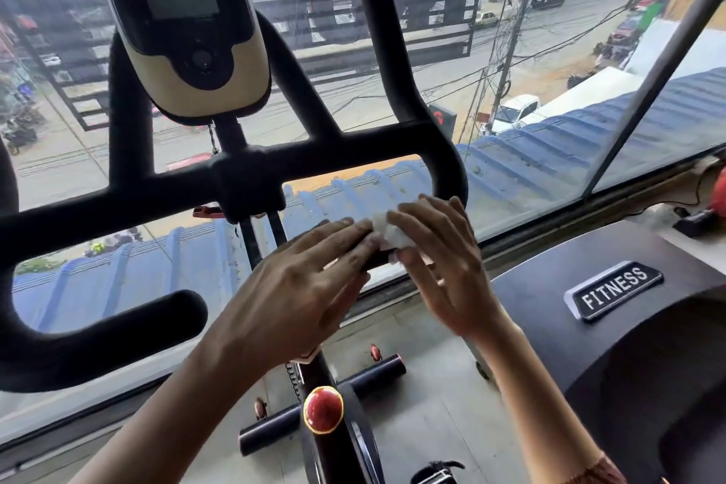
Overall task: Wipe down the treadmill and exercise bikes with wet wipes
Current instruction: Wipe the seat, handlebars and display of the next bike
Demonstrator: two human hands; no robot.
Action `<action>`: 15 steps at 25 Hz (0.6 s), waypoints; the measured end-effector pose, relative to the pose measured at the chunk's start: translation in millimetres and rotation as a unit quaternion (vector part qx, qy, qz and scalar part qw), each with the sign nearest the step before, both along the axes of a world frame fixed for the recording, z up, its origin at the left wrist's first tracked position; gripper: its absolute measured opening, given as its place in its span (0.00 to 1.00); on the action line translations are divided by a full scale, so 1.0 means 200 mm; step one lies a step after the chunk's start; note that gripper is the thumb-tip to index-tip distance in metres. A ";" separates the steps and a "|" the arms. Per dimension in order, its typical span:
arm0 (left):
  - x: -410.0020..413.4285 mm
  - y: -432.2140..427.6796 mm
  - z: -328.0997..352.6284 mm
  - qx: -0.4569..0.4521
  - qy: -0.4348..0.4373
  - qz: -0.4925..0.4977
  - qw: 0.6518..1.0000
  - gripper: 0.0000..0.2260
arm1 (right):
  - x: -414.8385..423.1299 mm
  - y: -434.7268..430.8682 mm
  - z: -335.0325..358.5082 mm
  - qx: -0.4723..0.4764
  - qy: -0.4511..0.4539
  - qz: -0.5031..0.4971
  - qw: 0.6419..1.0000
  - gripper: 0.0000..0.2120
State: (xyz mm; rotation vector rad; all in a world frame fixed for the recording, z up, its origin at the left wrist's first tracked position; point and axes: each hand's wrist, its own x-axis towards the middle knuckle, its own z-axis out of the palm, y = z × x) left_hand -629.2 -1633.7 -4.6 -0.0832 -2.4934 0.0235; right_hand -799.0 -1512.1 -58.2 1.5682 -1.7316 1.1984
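Observation:
A black exercise bike handlebar (345, 147) fills the view, with a cream and black console (184, 31) mounted above it. My right hand (444, 263) holds a white wet wipe (389, 234) against the handlebar's lower right grip, fingers over the wipe and thumb beneath it. My left hand (298, 287) lies on the same grip just to the left, its straight fingers touching the wipe's edge. The grip itself is mostly hidden under both hands. To the right stands a black treadmill (550, 259) with a FITNESS badge.
A large window (550, 153) runs right behind the bike, with its sill close to the handlebar. The bike's red knob (323, 409) and its black floor bar (377, 377) lie below my arms. A small black device (695, 222) with cables sits on the sill at far right.

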 end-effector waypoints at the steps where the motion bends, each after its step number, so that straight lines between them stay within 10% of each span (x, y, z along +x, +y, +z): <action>1: 0.00 -0.02 0.00 -0.015 -0.001 -0.011 1.000 0.17 | -0.08 0.01 0.01 0.000 -0.015 0.002 1.000 0.18; 15: -0.04 -0.03 -0.01 -0.012 0.017 -0.041 0.999 0.16 | -0.11 -0.05 0.02 -0.053 -0.122 -0.030 0.991 0.16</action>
